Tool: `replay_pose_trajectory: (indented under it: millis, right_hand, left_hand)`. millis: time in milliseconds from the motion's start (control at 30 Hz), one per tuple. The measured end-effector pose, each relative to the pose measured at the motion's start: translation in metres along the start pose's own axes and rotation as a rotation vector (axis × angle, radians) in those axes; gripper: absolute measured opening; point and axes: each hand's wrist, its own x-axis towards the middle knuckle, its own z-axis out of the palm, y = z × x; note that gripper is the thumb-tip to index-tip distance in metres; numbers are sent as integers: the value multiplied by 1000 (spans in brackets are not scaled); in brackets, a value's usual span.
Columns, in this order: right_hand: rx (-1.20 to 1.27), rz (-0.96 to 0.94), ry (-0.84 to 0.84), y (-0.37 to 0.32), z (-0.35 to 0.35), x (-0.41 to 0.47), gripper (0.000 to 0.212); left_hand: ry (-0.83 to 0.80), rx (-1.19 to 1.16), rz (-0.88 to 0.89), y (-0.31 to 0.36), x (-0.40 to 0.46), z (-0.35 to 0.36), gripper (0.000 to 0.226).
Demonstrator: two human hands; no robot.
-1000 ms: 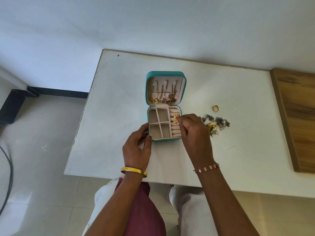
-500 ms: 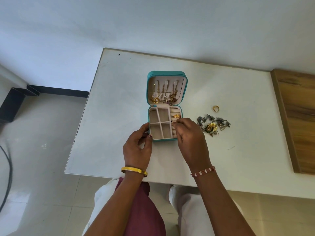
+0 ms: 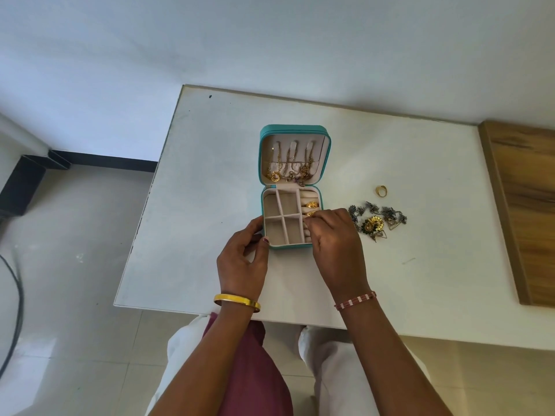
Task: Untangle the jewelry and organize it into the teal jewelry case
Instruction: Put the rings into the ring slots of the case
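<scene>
Right hand's grip [image 3: 336,235] pinching gold ring [image 3: 309,214], open teal jewelry case [image 3: 295,129], beige-lined

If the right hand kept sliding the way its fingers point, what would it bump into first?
Probably the gold ring at the right hand's fingertips, seated in the ring rolls of the teal jewelry case; depth is hard to judge.

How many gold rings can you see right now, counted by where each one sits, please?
In the teal case's ring rolls: 2, one seated, one at the right hand's fingertips.
Loose on the table: 1.
Total: 3 gold rings.
</scene>
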Motion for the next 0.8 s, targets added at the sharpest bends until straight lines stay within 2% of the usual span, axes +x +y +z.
replay_pose_trajectory:
  millis: [167,233,400,633,800]
  right_hand:
    - [-58,35,26,0,3,-4,12]
    - [-73,82,43,0,3,-7,23]
    - [-6,191,99,7,0,-10,27]
    - [63,185,34,11,5,-12,27]
    - [144,234,51,14,5,-17,29]
  left_hand:
    - [-1,18,8,0,0,0,36]
    - [-3,17,4,0,0,0,36]
    - [-3,15,4,1,0,-1,37]
    - [-4,-4,10,0,0,-1,38]
    - [-5,0,11,1,0,-1,37]
